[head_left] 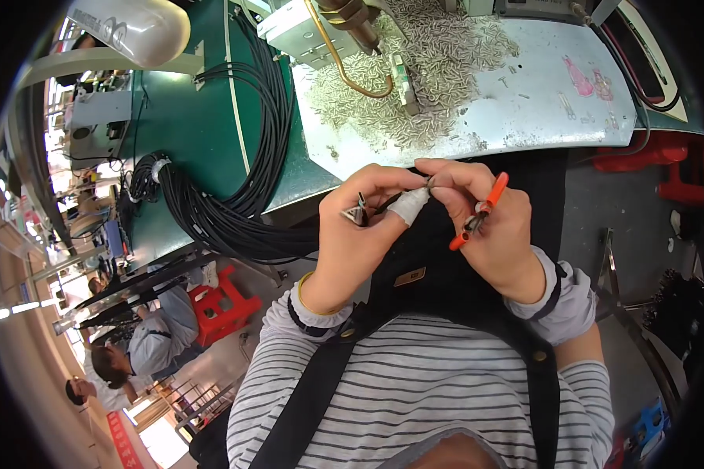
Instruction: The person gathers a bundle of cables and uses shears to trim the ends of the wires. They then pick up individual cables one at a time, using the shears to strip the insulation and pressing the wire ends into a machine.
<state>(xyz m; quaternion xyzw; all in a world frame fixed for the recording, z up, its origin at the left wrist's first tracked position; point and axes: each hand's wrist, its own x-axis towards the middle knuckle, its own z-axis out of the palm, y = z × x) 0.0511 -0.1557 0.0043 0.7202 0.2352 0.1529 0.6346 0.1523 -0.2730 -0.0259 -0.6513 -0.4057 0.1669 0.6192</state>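
You are holding both hands close together just in front of your chest, below the near edge of the counter (524, 117). Your left hand (352, 234) is curled shut, its bandaged finger (408, 205) and thumb pinching a thin black cable (383, 205) whose end carries a small metal piece (430, 181); a second small metal part (355, 213) is poking out from under that hand's fingers. Your right hand (493, 227) is also closed: its fingertips are meeting the same metal tip from the right, while the orange-handled pliers (477, 215) are lying tucked in the palm, their long axis running diagonally from upper right to lower left. The cable end is sitting exactly between the two hands, touching both, with the pliers' nose pointing down and away from it. Farther off, a heap of small metal pins (414, 86) is spreading across the counter, and a thick bundle of black cables (219, 211) is draping off its left side.
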